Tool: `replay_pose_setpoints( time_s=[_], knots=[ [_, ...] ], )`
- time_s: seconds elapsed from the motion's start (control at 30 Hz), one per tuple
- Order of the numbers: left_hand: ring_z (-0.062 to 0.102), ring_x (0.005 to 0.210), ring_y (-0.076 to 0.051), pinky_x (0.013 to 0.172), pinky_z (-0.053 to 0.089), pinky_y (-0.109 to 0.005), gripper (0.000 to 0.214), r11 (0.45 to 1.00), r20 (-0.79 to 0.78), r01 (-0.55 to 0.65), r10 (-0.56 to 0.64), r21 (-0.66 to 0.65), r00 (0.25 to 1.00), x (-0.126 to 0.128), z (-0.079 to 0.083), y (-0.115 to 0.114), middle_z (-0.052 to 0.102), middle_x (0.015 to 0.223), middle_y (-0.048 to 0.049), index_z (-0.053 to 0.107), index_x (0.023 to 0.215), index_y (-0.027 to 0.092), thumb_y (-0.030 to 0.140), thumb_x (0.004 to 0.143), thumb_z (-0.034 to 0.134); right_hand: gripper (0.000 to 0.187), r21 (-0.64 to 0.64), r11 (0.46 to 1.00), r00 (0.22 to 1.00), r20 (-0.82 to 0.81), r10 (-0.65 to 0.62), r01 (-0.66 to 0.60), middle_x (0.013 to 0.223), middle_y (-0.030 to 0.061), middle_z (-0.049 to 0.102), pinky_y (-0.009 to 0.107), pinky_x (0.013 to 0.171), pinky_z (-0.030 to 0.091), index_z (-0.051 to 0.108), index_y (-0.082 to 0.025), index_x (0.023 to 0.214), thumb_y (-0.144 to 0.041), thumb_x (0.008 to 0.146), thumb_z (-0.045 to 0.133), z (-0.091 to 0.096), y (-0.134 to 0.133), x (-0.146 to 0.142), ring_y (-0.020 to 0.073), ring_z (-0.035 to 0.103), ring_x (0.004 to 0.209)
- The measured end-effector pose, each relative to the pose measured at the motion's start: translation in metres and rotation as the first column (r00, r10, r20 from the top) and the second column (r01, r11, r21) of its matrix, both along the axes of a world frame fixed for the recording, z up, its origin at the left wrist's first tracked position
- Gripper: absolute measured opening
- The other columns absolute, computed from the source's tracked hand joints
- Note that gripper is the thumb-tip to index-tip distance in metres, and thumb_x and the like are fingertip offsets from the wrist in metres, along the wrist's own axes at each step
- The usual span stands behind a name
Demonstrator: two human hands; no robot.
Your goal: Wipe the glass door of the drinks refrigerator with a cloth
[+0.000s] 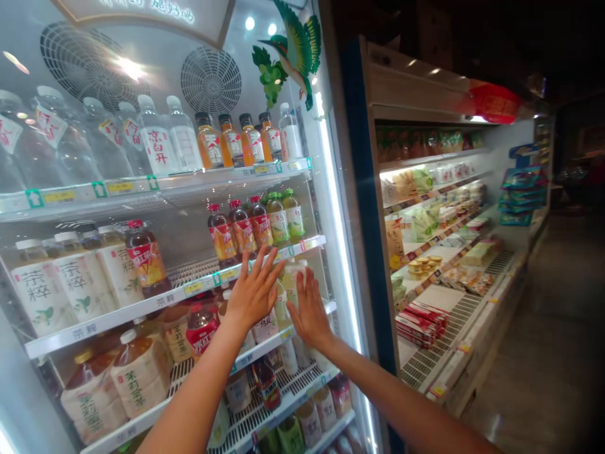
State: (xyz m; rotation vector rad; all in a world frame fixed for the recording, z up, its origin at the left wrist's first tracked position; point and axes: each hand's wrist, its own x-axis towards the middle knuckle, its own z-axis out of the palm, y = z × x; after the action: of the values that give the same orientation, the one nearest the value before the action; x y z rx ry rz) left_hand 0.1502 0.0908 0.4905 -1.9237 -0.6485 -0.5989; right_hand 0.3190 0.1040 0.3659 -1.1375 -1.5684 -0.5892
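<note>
Left hand (255, 295): grip spread, fingers fanned upward, palm flat on the glass door (94, 63), pinching nothing. Right hand (309, 313): same state, grip spread, palm flat, just beside the left and a little lower; thumbs near each other but apart. Both contacts sit at mid-height of the door, toward its right edge, over the shelf rail (222, 275) that carries the red-capped tea bottles (241, 230). A pale bottle (292, 280) shows behind the glass between the two hands. Judgement: the step in hand is a two-palm press on the pane, most likely to shift it sideways. Whether the door slides or swings cannot be told here, and no handle is visible. To do it well, load the heels of the palms rather than the fingertips so the skin grips the glass. Push level and equally with both arms so the pane does not rack in its track, and build force gradually. Risk: palms slipping on cold, possibly damp glass. Risk: fingers caught where the door edge meets the light strip (338, 239) and the blue frame post (362, 208) just to the right. The open chiller shelves (449, 252) beyond are well apart and not involved.
</note>
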Motion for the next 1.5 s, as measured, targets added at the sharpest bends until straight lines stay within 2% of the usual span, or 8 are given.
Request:
replay_pose_setpoints(
  time_s=[0.1, 0.17, 0.4, 0.63, 0.87, 1.1, 1.33, 1.5],
  knots=[
    [0.012, 0.16, -0.032, 0.13, 0.009, -0.063, 0.064, 1.0, 0.004, 0.0, 0.0, -0.013, 1.0, 0.0, 0.0, 0.0, 0.019, 0.17, -0.0096, 0.035, 0.159, 0.022, 0.036, 0.098, 0.05, 0.076, 0.04, 0.997, 0.994, -0.087, -0.061, 0.065, 0.173, 0.0097, -0.011, 0.062, 0.127, 0.021, -0.023, -0.023, 0.161, -0.035, 0.108, 0.03, 0.069, 0.023, 0.019, 0.0289, -0.004, 0.16],
    [0.011, 0.16, -0.031, 0.13, 0.009, -0.063, 0.066, 1.0, 0.003, 0.0, 0.0, -0.022, 1.0, -0.001, -0.001, 0.001, 0.019, 0.171, -0.0097, 0.034, 0.159, 0.021, 0.036, 0.097, 0.052, 0.074, 0.053, 0.996, 0.99, -0.119, -0.071, 0.078, 0.173, 0.009, -0.011, 0.063, 0.126, 0.019, -0.024, -0.025, 0.161, -0.035, 0.108, 0.027, 0.088, 0.028, 0.021, 0.029, -0.003, 0.16],
    [0.01, 0.16, -0.031, 0.131, 0.009, -0.062, 0.063, 1.0, -0.007, -0.006, 0.006, 0.003, 1.0, -0.003, -0.004, 0.003, 0.02, 0.171, -0.0093, 0.034, 0.158, 0.02, 0.037, 0.099, 0.047, 0.077, -0.024, 0.999, 0.999, 0.018, 0.042, -0.042, 0.174, 0.011, -0.006, 0.062, 0.126, 0.026, -0.009, -0.02, 0.165, -0.033, 0.106, 0.038, -0.033, -0.016, -0.025, 0.0315, 0.001, 0.16],
    [0.01, 0.16, -0.031, 0.13, 0.01, -0.064, 0.065, 1.0, -0.008, -0.013, 0.013, -0.026, 1.0, -0.002, -0.003, 0.002, 0.019, 0.171, -0.0096, 0.031, 0.16, 0.021, 0.036, 0.098, 0.048, 0.073, 0.023, 0.995, 0.99, -0.111, -0.091, 0.095, 0.173, 0.0081, -0.01, 0.061, 0.127, 0.02, -0.023, -0.023, 0.161, -0.032, 0.108, 0.027, 0.076, 0.023, 0.012, 0.0272, -0.006, 0.16],
    [0.009, 0.16, -0.031, 0.131, 0.009, -0.062, 0.063, 0.999, -0.011, -0.02, 0.019, -0.035, 1.0, -0.003, -0.003, 0.001, 0.019, 0.171, -0.0091, 0.035, 0.158, 0.021, 0.036, 0.098, 0.047, 0.076, -0.052, 0.996, 0.996, 0.043, 0.073, -0.07, 0.174, 0.0111, -0.006, 0.062, 0.125, 0.028, -0.007, -0.02, 0.165, -0.038, 0.106, 0.037, -0.05, -0.021, -0.028, 0.032, 0.001, 0.16],
    [0.007, 0.16, -0.031, 0.131, 0.007, -0.063, 0.062, 0.999, -0.009, -0.005, 0.005, -0.042, 1.0, -0.002, -0.002, 0.001, 0.019, 0.171, -0.0094, 0.034, 0.158, 0.02, 0.036, 0.099, 0.046, 0.071, -0.01, 0.999, 0.984, -0.17, -0.054, 0.053, 0.173, 0.0116, -0.011, 0.065, 0.126, 0.017, -0.02, -0.023, 0.162, -0.038, 0.109, 0.024, 0.073, 0.026, 0.018, 0.0293, -0.007, 0.16],
    [0.006, 0.16, -0.031, 0.131, 0.005, -0.062, 0.064, 1.0, -0.009, 0.001, -0.001, -0.026, 1.0, -0.003, -0.002, 0.002, 0.019, 0.171, -0.0101, 0.032, 0.159, 0.019, 0.037, 0.099, 0.046, 0.079, -0.077, 0.995, 0.995, 0.08, 0.066, -0.06, 0.173, 0.0119, -0.009, 0.06, 0.125, 0.029, -0.008, -0.017, 0.165, -0.038, 0.105, 0.038, -0.056, -0.027, -0.027, 0.0311, -0.002, 0.16],
    [0.011, 0.16, -0.031, 0.13, 0.011, -0.064, 0.065, 1.0, -0.01, -0.002, 0.002, -0.01, 1.0, -0.002, -0.001, 0.0, 0.021, 0.17, -0.0102, 0.033, 0.159, 0.019, 0.035, 0.098, 0.049, 0.074, -0.02, 0.999, 0.994, -0.095, -0.05, 0.049, 0.173, 0.0092, -0.013, 0.061, 0.127, 0.021, -0.023, -0.022, 0.161, -0.036, 0.109, 0.027, 0.049, 0.011, 0.012, 0.0284, -0.006, 0.16]
  ],
)
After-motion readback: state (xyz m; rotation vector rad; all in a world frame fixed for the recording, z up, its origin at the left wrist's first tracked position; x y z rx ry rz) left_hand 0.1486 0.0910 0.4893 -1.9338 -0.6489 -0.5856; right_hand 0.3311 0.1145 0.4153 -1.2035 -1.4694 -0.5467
